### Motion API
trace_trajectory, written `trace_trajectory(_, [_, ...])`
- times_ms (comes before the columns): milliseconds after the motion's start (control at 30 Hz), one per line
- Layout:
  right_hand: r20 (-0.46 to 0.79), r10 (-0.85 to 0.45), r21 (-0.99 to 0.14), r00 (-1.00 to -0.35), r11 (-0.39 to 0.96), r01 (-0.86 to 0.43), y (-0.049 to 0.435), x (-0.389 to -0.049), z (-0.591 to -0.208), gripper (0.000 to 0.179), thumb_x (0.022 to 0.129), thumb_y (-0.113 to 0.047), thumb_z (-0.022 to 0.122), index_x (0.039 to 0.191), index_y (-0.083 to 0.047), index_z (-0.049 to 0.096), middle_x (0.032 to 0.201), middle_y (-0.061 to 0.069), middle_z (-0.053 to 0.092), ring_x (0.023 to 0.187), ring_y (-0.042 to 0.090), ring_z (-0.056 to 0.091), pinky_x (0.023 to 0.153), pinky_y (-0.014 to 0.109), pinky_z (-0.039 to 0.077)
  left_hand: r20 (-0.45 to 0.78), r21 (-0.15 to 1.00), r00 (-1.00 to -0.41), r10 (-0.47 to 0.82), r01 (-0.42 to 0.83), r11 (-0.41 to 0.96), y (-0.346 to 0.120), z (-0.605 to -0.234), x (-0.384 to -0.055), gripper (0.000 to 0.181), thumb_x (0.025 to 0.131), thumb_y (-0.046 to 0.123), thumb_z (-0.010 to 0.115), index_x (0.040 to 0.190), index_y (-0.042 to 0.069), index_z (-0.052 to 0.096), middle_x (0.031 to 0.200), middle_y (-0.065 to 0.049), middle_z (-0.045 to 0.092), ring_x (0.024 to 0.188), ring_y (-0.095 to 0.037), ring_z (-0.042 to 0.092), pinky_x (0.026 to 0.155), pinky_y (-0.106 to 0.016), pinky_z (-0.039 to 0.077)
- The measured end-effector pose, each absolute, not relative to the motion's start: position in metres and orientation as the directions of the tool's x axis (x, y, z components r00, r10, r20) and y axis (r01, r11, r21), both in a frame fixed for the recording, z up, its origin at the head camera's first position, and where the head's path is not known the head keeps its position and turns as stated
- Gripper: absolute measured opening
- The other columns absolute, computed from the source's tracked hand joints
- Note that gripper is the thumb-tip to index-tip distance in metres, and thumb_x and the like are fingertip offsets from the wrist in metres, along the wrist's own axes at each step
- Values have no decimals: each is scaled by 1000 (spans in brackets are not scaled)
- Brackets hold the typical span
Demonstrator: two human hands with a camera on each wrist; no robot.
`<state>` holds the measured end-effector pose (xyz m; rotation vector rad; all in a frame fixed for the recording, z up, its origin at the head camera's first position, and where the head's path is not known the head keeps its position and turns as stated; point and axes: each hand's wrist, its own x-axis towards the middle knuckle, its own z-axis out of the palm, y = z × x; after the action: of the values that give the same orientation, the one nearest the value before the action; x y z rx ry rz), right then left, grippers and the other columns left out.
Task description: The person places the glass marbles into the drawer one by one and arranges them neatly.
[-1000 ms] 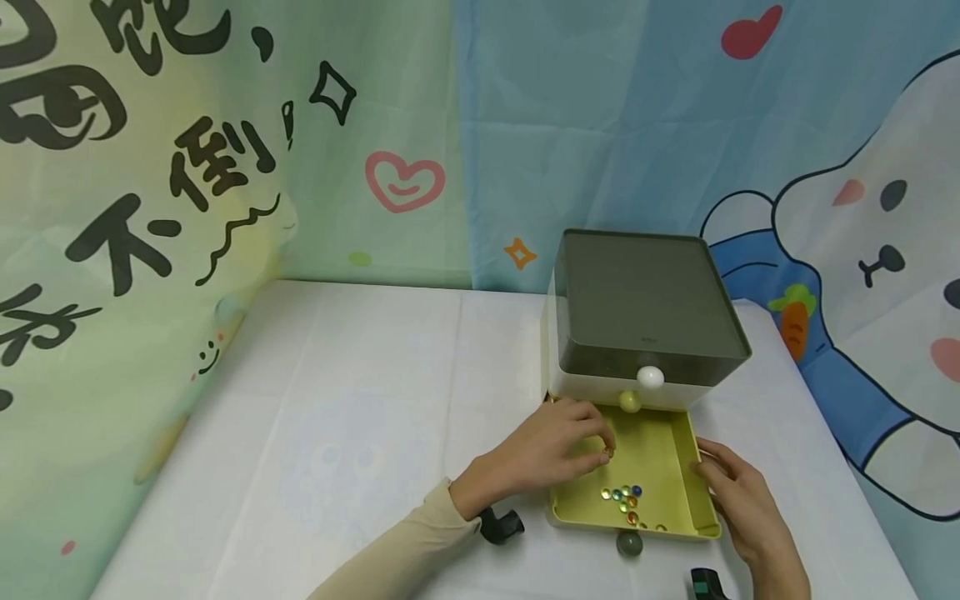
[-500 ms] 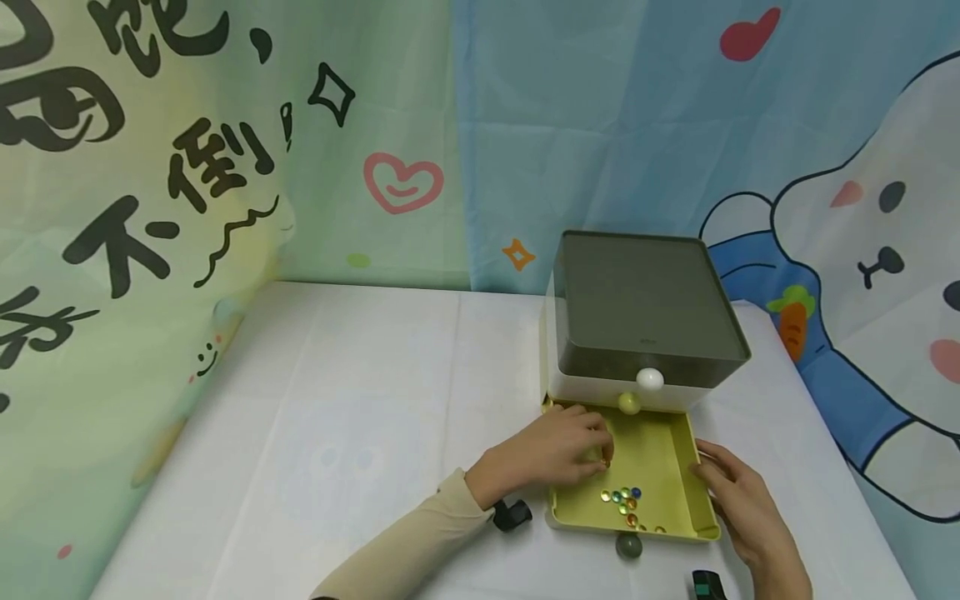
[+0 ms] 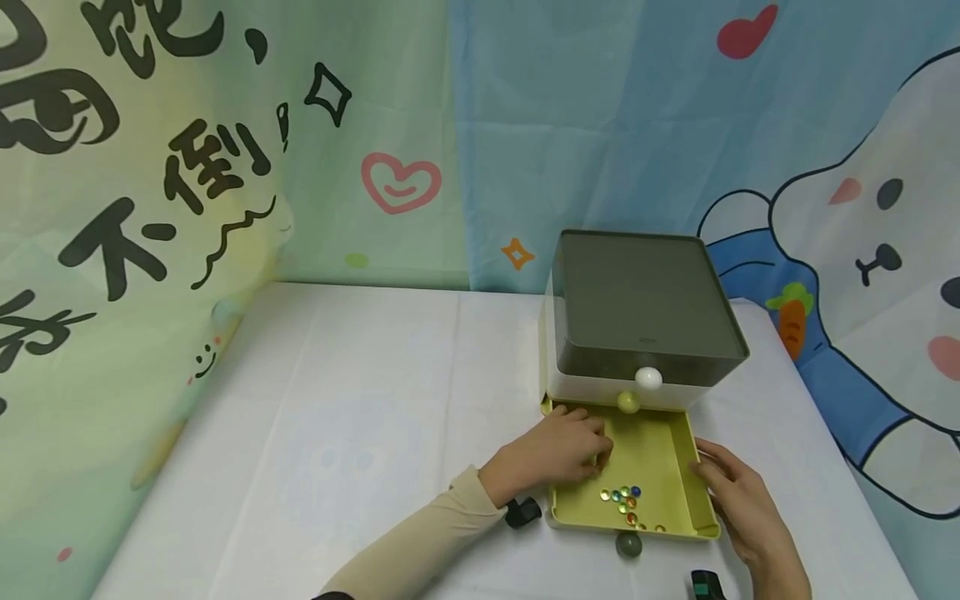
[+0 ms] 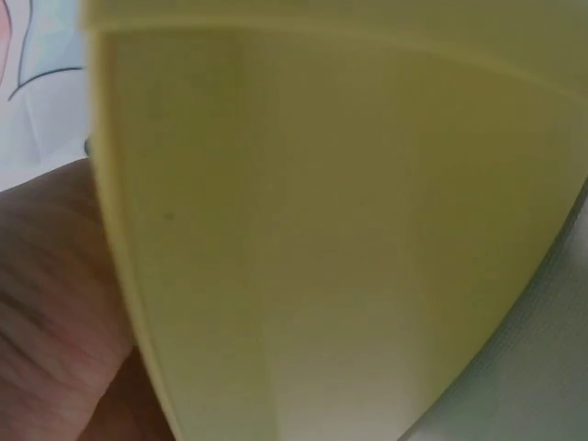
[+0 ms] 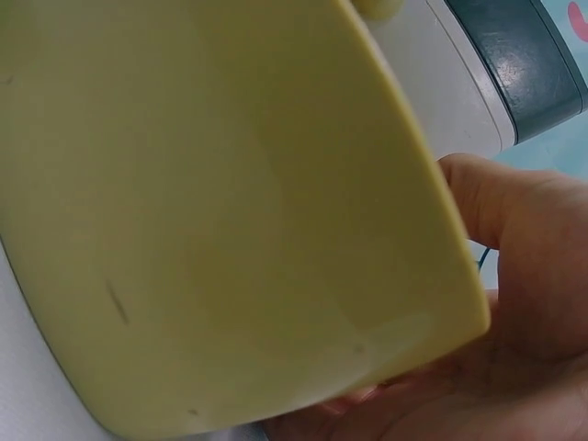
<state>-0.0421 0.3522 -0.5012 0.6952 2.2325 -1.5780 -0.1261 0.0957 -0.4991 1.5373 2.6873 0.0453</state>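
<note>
In the head view, a yellow-green drawer (image 3: 660, 450) stands pulled out from the bottom of a small drawer unit (image 3: 637, 300). My left hand (image 3: 558, 446) reaches over its left wall, fingertips bent down inside. A small amber glass marble showed between thumb and fingers a moment ago; now the fingers mostly hide it. Several colourful glass marbles (image 3: 626, 498) lie near the front of the drawer. My right hand (image 3: 746, 504) holds the right wall; the right wrist view shows the thumb (image 5: 473, 197) at the rim and other fingers below.
The unit has a grey-green top, with a white knob (image 3: 648, 378) and a yellow-green knob (image 3: 628, 402) above the drawer. A dark round knob (image 3: 628, 544) sits at the drawer's front. White cloth (image 3: 360, 433) covers the table; a printed curtain (image 3: 360, 125) hangs behind.
My left hand has moved slightly down in the drawer, and the amber marble at its fingertips has become hard to see. The right hand and the drawer have stayed put.
</note>
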Motion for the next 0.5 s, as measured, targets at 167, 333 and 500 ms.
trace_trajectory(167, [-522, 207, -781, -827, 273, 562, 353, -42, -503, 64, 109, -24, 44, 165, -3, 22, 167, 27, 29, 96, -18, 49, 81, 12, 50, -29, -2, -517, 856, 856, 517, 99, -502, -125, 7, 98, 45, 70, 101, 39, 72, 107, 17, 65, 102, -8, 60, 78, -25, 41])
trace_trajectory(333, [-527, 215, -768, -822, 295, 569, 353, -43, -503, 64, 109, -26, 43, 166, -4, 21, 167, 27, 30, 118, 3, 54, 81, 12, 49, 40, -57, -523, 851, 849, 525, 100, -503, -125, 8, 101, 40, 66, 102, 38, 73, 105, 15, 67, 100, -10, 62, 76, -25, 44])
trace_trajectory(500, [-529, 210, -764, -822, 303, 569, 352, -45, -504, 64, 110, -27, 42, 166, -4, 20, 168, 27, 29, 139, 28, 45, 82, 12, 49, 88, -87, -541, 836, 832, 548, 100, -503, -126, 15, 106, 39, 60, 104, 37, 74, 105, 12, 69, 100, -10, 64, 77, -25, 49])
